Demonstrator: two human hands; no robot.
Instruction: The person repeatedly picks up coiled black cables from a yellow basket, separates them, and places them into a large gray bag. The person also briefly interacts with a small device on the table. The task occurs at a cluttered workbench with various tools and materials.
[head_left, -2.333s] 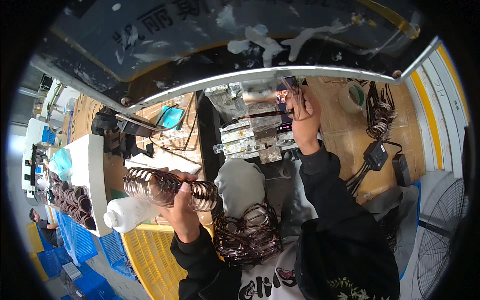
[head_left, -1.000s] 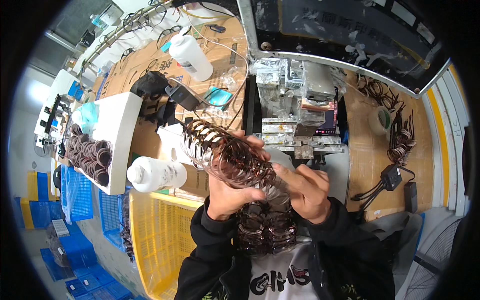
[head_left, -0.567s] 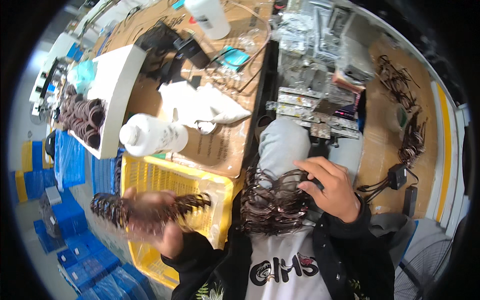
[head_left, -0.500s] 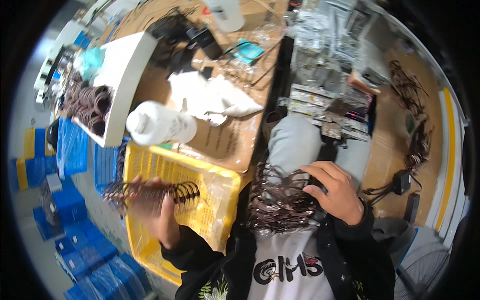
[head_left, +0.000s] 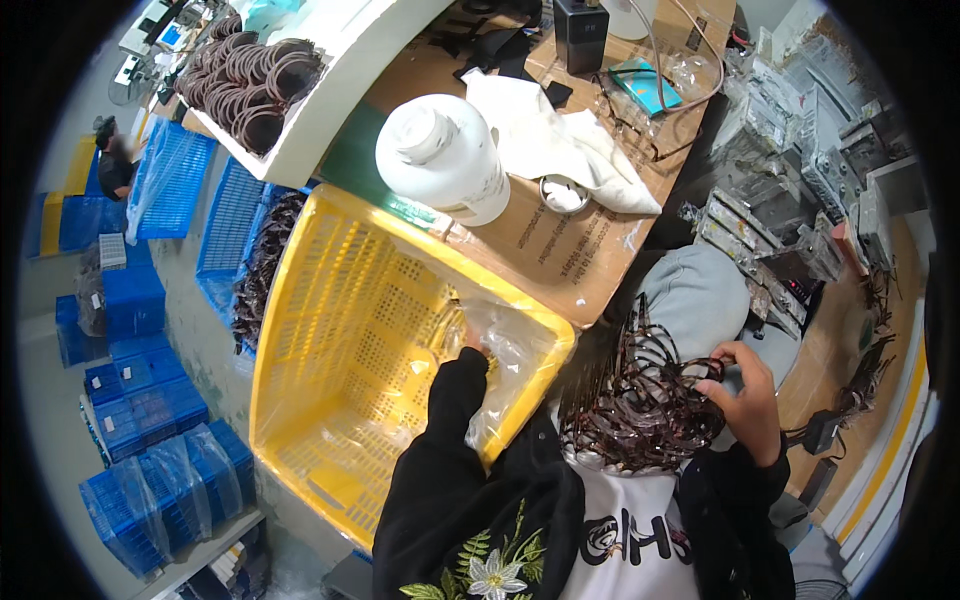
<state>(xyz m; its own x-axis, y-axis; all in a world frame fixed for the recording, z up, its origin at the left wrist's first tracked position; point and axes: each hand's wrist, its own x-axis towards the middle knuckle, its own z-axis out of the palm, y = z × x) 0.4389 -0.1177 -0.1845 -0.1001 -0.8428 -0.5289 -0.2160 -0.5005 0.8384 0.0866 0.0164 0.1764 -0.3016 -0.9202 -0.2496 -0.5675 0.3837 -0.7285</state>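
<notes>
A heap of glossy dark brown, hoop-like curved pieces (head_left: 640, 400) lies on my lap against my shirt. At its right side my right hand (head_left: 748, 400) is closed, thumb and forefinger pinching the edge of one hoop-like piece. My left arm reaches down into a yellow plastic basket (head_left: 285, 340) on my left. Only a little of my left hand (head_left: 474, 342) shows beside the clear plastic bag (head_left: 515, 350) lining the basket's right side. Its fingers, and anything in them, are hidden.
A white bottle (head_left: 450, 165) and a white cloth (head_left: 560, 140) sit on cardboard beyond the basket. A white box (head_left: 345, 80) holds brown coils (head_left: 250, 85). Blue crates (head_left: 150, 400) line the far left. Metal fixtures (head_left: 755, 245) stand to the right. Another person (head_left: 113, 160) is far left.
My left hand has gone from holding a row of brown hoops above the yellow basket to deep inside it. The view has shifted left. My right hand stays by the lap heap.
</notes>
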